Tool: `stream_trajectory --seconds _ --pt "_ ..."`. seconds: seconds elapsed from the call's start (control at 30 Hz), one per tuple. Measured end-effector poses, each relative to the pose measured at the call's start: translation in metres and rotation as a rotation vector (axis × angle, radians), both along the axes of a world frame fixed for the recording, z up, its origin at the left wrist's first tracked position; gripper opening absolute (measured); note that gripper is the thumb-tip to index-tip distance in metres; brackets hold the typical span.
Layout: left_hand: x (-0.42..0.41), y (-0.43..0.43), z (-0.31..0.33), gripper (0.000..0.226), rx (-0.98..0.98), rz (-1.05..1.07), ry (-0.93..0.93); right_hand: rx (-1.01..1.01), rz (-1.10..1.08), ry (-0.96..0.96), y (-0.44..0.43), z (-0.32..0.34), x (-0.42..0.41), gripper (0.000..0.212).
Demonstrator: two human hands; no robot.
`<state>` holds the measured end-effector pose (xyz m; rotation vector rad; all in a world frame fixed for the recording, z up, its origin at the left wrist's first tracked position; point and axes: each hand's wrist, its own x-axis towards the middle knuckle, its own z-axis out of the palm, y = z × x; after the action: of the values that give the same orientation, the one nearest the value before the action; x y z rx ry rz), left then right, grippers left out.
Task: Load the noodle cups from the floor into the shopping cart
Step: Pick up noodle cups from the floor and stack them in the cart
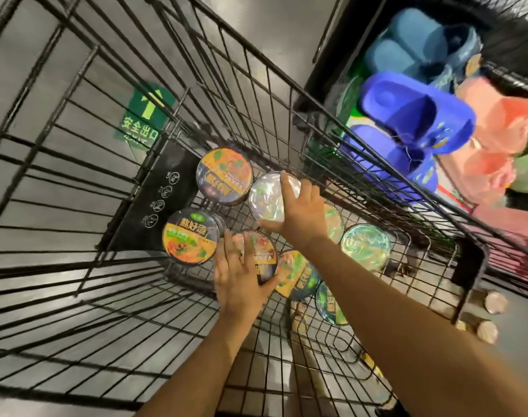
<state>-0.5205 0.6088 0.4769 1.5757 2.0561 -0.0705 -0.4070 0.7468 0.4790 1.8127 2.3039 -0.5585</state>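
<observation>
I look down into a black wire shopping cart (85, 164) with several noodle cups on its floor. My left hand (241, 278) grips one cup (264, 260) from above, fingers and thumb curled round its lid. My right hand (298, 209) grips a shiny-lidded cup (264, 197) by its rim, further in. Other cups lie around them: one at the far end (225, 174), one to the left (190, 236), one under my right forearm (295, 273), one to the right (365, 246) and a nearer one (329, 303).
Right of the cart, a second wire basket (512, 76) holds blue slippers (416, 115) and pink ones (494, 139). Two small cups (486, 316) stand on the floor past the cart's right corner. A green exit sign (142, 115) is stuck to the grey floor.
</observation>
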Motion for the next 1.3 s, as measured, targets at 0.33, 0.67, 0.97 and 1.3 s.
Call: stream_trajectory --seconds 0.33,0.67,0.97,1.3 --pt "-0.005 0.009 0.018 0.109 -0.07 -0.162 0.061 -0.133 -0.3 0.011 -0.028 0.039 0.04 0.105" --pt "0.104 -0.012 0.082 0.089 0.118 -0.615 0.041 -0.06 -0.823 0.035 -0.201 0.107 0.172 0.079" --pt "0.255 -0.103 0.118 0.082 0.286 -1.027 -0.023 -0.012 -1.397 0.107 -0.392 0.126 0.29 0.091" --pt "0.375 -0.284 0.122 0.081 0.193 -1.437 0.018 -0.172 -1.769 0.162 -0.623 0.121 0.375 0.099"
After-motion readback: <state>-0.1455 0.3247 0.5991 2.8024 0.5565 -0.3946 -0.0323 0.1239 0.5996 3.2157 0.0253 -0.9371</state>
